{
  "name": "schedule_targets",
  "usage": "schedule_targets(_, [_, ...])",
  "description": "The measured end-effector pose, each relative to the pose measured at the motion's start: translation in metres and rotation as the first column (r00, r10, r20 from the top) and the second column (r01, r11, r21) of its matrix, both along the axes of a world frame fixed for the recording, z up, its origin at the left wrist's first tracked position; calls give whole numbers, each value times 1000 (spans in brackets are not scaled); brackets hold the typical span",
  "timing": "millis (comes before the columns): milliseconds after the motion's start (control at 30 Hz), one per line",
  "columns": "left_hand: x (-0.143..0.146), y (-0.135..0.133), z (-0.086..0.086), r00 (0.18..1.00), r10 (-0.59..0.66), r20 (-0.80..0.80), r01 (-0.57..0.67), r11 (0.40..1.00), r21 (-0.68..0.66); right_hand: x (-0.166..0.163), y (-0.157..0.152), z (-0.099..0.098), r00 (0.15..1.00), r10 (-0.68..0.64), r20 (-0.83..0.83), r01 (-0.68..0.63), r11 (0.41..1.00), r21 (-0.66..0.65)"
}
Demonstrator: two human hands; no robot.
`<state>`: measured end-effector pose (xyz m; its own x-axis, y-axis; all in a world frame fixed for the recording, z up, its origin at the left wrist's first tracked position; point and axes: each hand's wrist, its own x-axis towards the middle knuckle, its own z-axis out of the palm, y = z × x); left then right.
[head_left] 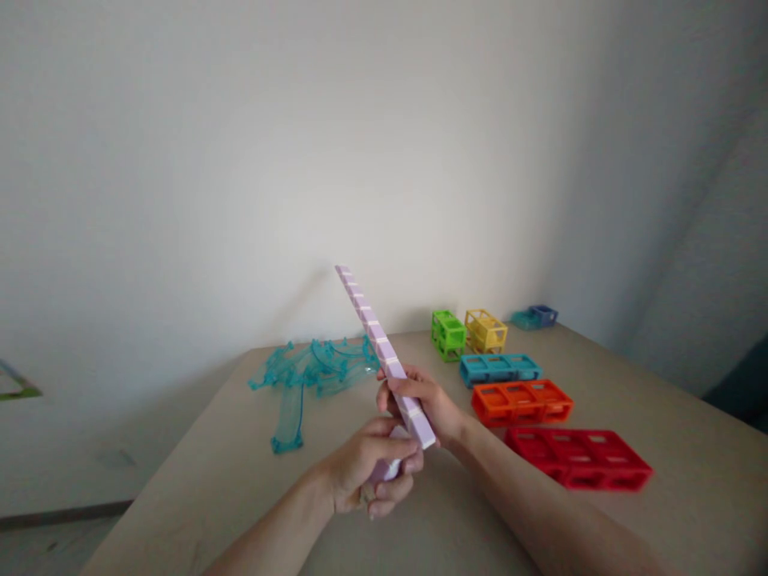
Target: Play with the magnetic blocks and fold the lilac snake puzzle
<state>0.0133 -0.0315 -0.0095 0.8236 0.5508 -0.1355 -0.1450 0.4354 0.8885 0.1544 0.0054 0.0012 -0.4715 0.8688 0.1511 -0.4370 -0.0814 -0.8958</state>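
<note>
Taking my two hands as the centre and twelve o'clock as the wall (pixel 360 136), the tabletop (pixel 234 496) has its left edge (pixel 180 452) slanting from ten down to eight, and its right edge (pixel 657 380) from between one and two down past three. My widest room is at eight to nine, where tabletop runs out beyond my left forearm (pixel 282 520). Upward, the lilac bar (pixel 376 332) leans out toward eleven, its far tip seen against the wall; I cannot tell how near it comes.

My right hand (pixel 423 400) grasps that bar near its low end, thumb along the top, fingers curled at its left side. My left hand (pixel 366 464) sits just below, at seven, fingers closed around a lilac piece (pixel 390 470) beside the bar's low end; whether bar and piece touch I cannot tell. My right forearm (pixel 540 512) runs back to between four and five.

At ten to eleven lies a heap of translucent teal tracks (pixel 324 364), with one track (pixel 291 418) reaching out at nine. The green frame (pixel 449 336) stands at one, the yellow frame (pixel 485 330) just right of it, the blue frame (pixel 544 314) farther off at two. The teal frame block (pixel 500 369) is at two, the orange frame block (pixel 522 402) just before three, the red frame block (pixel 579 458) past three. That red one crowds my right side: my forearm hides its near corner.
</note>
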Motion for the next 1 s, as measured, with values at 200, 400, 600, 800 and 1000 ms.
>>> schedule_targets(200, [-1,-2,-1,999,39,-8,-39,999,22,-5,-1,-2,997,18,-71,-22,999,-49])
schedule_targets(400, [7,1,-9,959,272,-82,-242,933,266,-3,7,-2,905,-426,-4,423,897,131])
schedule_targets(600, [13,4,-13,894,447,-35,-414,853,319,1,9,-2,753,-659,5,634,726,266])
schedule_targets(800, [2,8,-6,929,309,202,-322,946,32,8,4,0,945,-308,-113,322,938,129])
schedule_targets(1000, [-7,12,-6,937,219,272,-213,976,-51,10,5,0,966,-211,-148,232,963,140])
